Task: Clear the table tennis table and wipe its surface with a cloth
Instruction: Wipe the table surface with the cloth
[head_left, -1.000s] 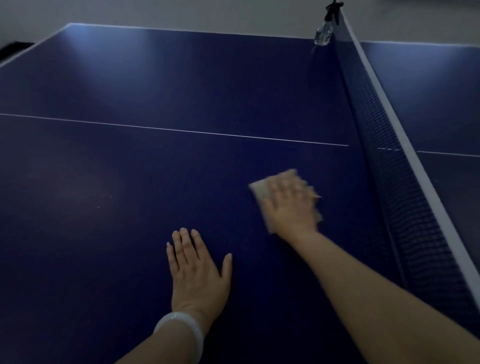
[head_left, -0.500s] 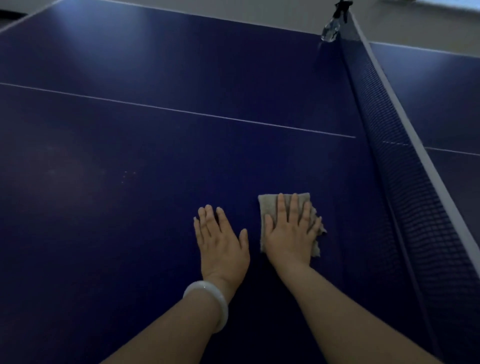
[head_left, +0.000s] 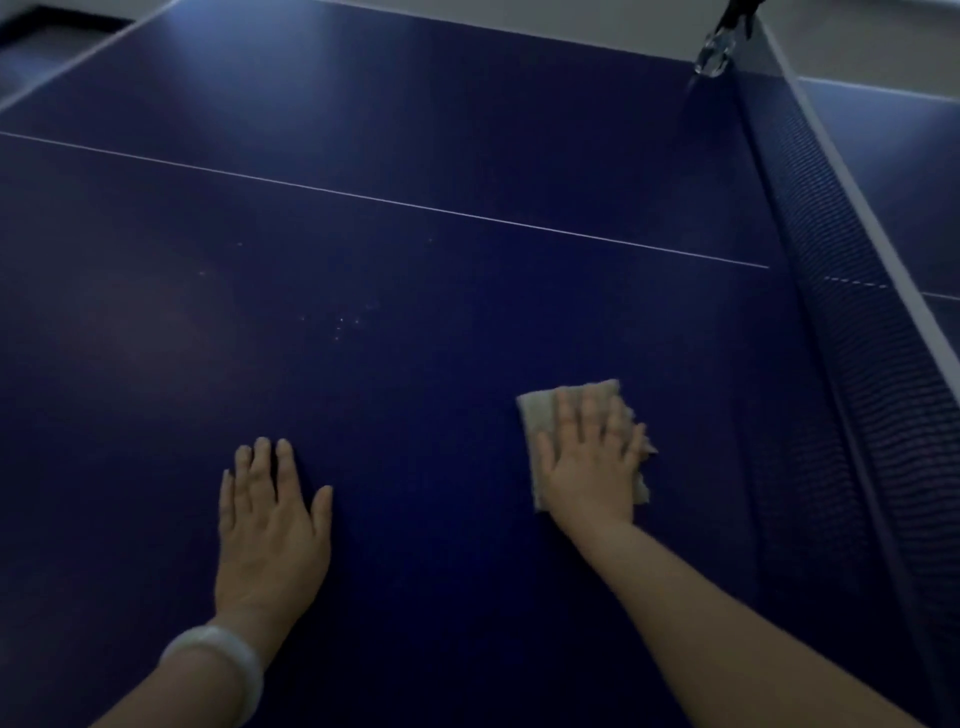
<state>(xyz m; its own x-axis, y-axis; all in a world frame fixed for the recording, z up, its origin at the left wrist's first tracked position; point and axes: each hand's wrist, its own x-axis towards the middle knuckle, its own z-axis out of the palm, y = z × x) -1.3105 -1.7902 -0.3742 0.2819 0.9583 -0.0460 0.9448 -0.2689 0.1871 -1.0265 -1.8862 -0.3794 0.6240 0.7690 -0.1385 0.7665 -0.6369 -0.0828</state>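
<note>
The dark blue table tennis table fills the view, with a thin white centre line across it. A folded beige cloth lies flat on the surface near the net. My right hand presses on the cloth with straight, spread fingers and covers most of it. My left hand rests palm down on the bare table to the left of the cloth, fingers straight. A white bangle sits on my left wrist. Small pale specks dot the surface ahead of my left hand.
The net with its white top band runs along the right, a hand's width from the cloth. A clear net clamp sits at the far end. The table's far edge and pale floor lie beyond.
My right hand has slid the cloth to the right, away from my left hand. The two hands were side by side and are now well apart. The view has shifted slightly.
</note>
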